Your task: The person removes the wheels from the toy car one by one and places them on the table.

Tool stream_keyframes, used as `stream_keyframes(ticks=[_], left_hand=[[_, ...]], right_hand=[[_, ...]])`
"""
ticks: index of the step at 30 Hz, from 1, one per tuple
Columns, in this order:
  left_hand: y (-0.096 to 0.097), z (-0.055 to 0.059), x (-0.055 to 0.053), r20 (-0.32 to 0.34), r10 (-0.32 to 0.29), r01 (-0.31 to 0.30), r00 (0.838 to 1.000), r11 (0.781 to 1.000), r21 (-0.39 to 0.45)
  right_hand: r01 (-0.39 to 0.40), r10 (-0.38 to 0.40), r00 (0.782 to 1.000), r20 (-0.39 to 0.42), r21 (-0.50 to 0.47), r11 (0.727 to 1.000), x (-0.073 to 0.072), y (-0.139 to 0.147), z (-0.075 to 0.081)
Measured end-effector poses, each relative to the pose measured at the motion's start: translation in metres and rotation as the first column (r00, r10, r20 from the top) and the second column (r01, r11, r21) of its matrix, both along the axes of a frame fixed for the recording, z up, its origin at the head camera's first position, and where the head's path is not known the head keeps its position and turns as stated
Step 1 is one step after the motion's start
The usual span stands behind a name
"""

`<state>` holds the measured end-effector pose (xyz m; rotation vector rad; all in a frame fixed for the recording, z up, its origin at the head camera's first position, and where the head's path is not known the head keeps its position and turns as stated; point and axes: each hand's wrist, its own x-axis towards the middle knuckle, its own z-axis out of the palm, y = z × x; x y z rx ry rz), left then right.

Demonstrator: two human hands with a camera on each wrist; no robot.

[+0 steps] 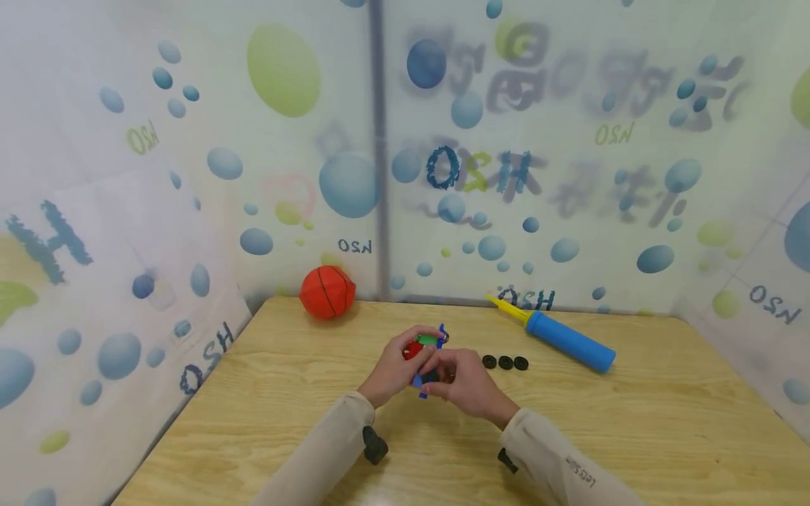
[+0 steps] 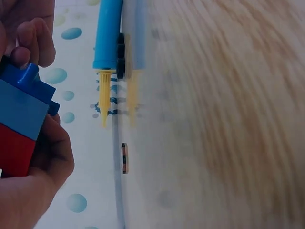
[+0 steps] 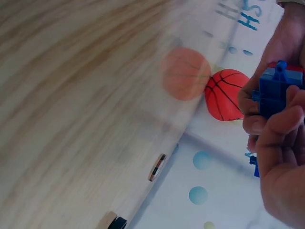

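Note:
My left hand point(image 1: 387, 369) grips a toy built of plastic blocks, with red point(image 2: 16, 150), light blue point(image 2: 21, 107) and green point(image 1: 427, 340) parts. Dark blue blocks point(image 3: 275, 93) with round pegs form its end. My right hand point(image 1: 467, 383) meets the toy from the other side, thumb and fingers bent around a small black piece point(image 1: 431, 377) against the blue part. Fingers cover most of that piece, so I cannot tell its exact kind. Both hands work close together above the wooden table.
Three black toy wheels point(image 1: 505, 362) lie in a row right of the hands. Behind them is a blue hand pump point(image 1: 569, 341) with a yellow nozzle. A red ball point(image 1: 327, 292) sits back left. A thin striped disc point(image 3: 157, 167) lies on the table point(image 1: 253, 422). Printed sheets point(image 1: 569, 176) surround it.

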<state>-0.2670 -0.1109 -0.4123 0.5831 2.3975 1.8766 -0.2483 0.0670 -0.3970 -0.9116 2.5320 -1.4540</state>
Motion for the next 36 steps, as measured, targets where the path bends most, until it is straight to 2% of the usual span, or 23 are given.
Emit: stream_keyframes(ticks=[5,8,11,12,13,15,16,20,22,27,32,36], left_hand=[[0.0,-0.003,-0.004,-0.031,0.035,-0.036,0.999,0.999,-0.029],[-0.003,-0.005,-0.004,-0.021,0.056,-0.056,0.998,0.998,-0.022],[-0.008,-0.002,-0.001,0.006,0.095,-0.095,0.995,0.995,-0.015],[-0.01,-0.001,0.0,0.012,0.108,-0.108,0.994,0.994,-0.013],[-0.011,0.002,0.001,0.019,0.114,-0.114,0.993,0.993,-0.006],[-0.012,0.007,0.003,0.011,0.124,-0.124,0.992,0.992,-0.035],[-0.012,0.009,0.003,0.01,0.117,-0.117,0.993,0.992,-0.044],[-0.012,0.012,0.002,0.04,0.079,-0.078,0.996,0.997,-0.025],[-0.012,0.012,0.003,0.054,0.07,-0.069,0.996,0.998,-0.013],[-0.014,0.01,0.004,0.089,0.058,-0.058,0.994,0.998,-0.003],[-0.015,0.009,0.005,0.107,0.044,-0.045,0.993,0.999,0.007],[-0.017,0.005,0.005,0.122,0.032,-0.035,0.992,0.999,0.023]], right_hand=[[-0.004,0.004,0.996,-0.088,0.002,1.0,-0.001,-0.001,-0.005],[-0.018,0.029,0.97,-0.241,0.05,0.999,-0.003,-0.001,-0.008],[-0.035,0.055,0.951,-0.303,0.072,0.997,-0.006,0.004,-0.009],[-0.03,0.053,0.951,-0.303,0.08,0.996,-0.008,0.006,-0.009],[-0.031,0.049,0.963,-0.267,0.071,0.997,-0.009,0.01,-0.008],[-0.024,0.028,0.989,-0.142,0.032,0.999,-0.012,0.018,-0.005],[-0.016,0.018,0.995,-0.095,0.023,1.0,-0.013,0.022,-0.003],[-0.019,0.019,1.0,0.0,0.023,1.0,-0.017,0.034,0.002],[-0.034,0.034,0.999,-0.006,0.044,0.998,-0.017,0.038,0.005],[-0.019,0.03,0.996,-0.088,0.132,0.991,-0.019,0.048,0.008],[-0.022,0.056,0.99,-0.133,0.25,0.968,-0.025,0.069,0.004],[-0.01,0.063,0.986,-0.156,0.317,0.948,-0.027,0.087,0.0]])
